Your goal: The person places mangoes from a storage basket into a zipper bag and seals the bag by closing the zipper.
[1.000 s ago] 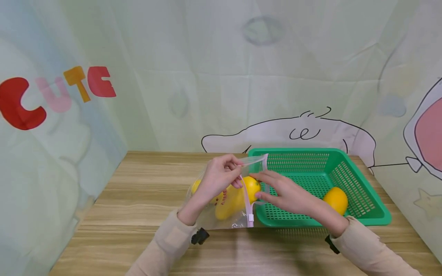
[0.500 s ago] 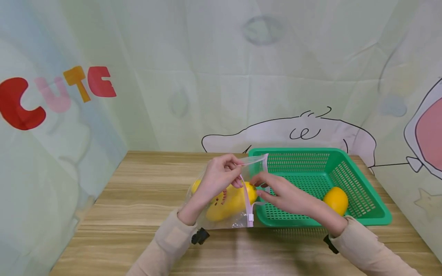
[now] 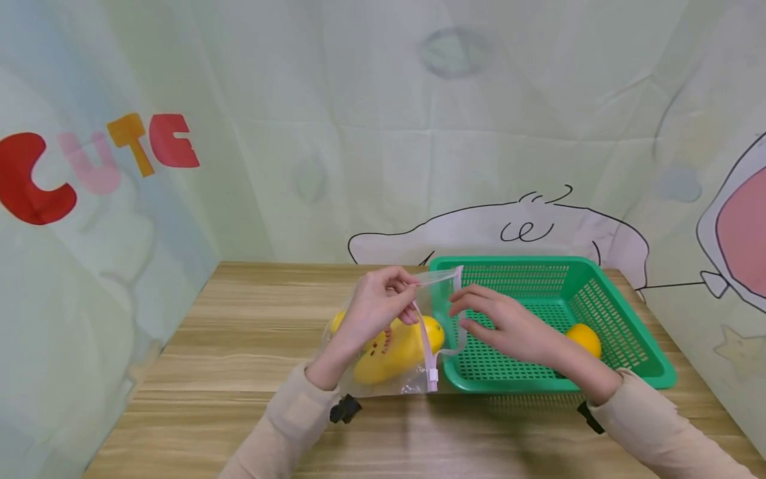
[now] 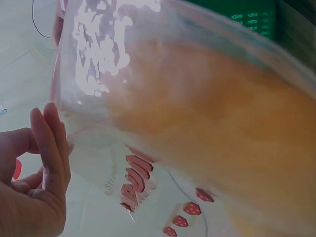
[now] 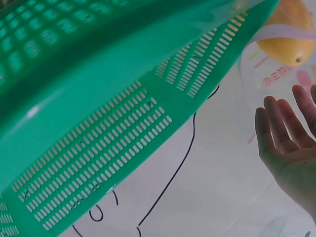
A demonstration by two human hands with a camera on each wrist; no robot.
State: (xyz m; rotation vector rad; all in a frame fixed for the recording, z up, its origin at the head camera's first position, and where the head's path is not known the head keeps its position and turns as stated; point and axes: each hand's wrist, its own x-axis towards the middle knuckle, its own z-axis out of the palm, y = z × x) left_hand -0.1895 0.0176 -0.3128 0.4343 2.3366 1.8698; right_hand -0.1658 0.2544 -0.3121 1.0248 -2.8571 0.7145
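A clear zip bag [image 3: 413, 388] with a pink-edged mouth and a slider lies on the table, its mouth facing right. Yellow mangoes [image 3: 389, 362] are inside it, blurred through the plastic in the left wrist view. At the upper edge of the mouth, my left hand [image 3: 383, 303] pinches the bag between thumb and fingers. My right hand [image 3: 509, 326] holds nothing, its fingers loosely bent just right of the bag mouth, over the green basket [image 3: 637, 346]. One more mango [image 3: 584, 339] sits in the basket, partly hidden behind my right forearm.
The basket's left rim touches or nearly touches the bag mouth. A wooden table [image 3: 239, 332] extends to the left and front. Behind it hangs a printed cloth backdrop [image 3: 323, 166].
The mango by the bag mouth has slid left and down, deeper inside. My right hand has let go of it and drawn back to the right. My left hand keeps its pinch.
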